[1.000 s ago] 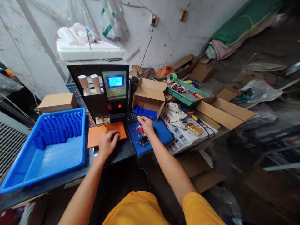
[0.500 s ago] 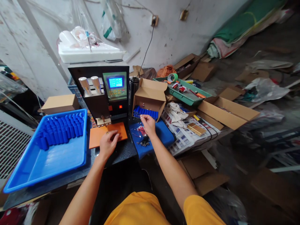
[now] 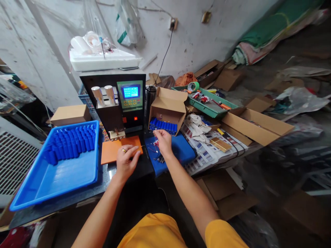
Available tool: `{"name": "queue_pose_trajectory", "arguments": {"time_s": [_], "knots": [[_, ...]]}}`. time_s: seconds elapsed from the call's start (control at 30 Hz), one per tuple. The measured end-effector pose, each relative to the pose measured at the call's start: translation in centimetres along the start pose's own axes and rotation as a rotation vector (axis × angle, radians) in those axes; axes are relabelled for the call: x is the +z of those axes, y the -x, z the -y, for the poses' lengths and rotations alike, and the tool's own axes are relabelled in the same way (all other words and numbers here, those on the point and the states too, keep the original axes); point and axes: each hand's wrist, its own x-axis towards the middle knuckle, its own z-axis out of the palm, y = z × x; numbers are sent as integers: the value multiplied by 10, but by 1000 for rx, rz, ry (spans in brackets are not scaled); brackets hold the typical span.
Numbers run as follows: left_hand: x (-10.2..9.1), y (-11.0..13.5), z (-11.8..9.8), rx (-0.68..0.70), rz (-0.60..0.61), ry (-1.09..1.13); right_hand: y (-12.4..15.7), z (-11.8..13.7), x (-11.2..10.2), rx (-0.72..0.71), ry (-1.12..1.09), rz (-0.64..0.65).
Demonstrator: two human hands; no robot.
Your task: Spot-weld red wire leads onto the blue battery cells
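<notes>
My left hand (image 3: 126, 159) rests over the near right part of an orange board (image 3: 110, 151), with its fingers loosely bent and the thumb apart from them. Nothing shows in it. Above the board stands a black machine (image 3: 108, 119) with a lit blue screen and two metal cylinders. To the right, my right hand (image 3: 163, 141) pinches with thumb and forefinger; whatever is between the tips is too small to make out. Under it, a bundle of thin wire leads (image 3: 158, 157) lies on a blue surface (image 3: 181, 153). Just beyond, blue cylindrical cells (image 3: 165, 124) lie in a cardboard box (image 3: 169, 94).
A blue tray (image 3: 69, 179) at left holds rows of upright blue cells (image 3: 73, 141). A dark bottle (image 3: 150, 98) stands beside the machine. At right are a green tray (image 3: 212, 107) with tools, a white cloth (image 3: 198, 127) and an open carton (image 3: 258, 125).
My left hand has shifted right along the orange board. The right hand has drawn slightly left and nearer, now covering more of the wire leads. The camera view has shifted a little.
</notes>
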Motion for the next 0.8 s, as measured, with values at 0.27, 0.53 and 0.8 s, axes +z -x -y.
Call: {"name": "queue_pose_trajectory", "arguments": {"time_s": [0.27, 0.53, 0.8], "knots": [[14, -5, -12, 39, -15, -198, 41, 9, 52, 133, -229, 78], [-6, -6, -2, -189, -53, 51, 56, 11, 71, 208, -301, 266], [-40, -3, 14, -469, 139, 342, 57, 6, 65, 69, -113, 633]]}}
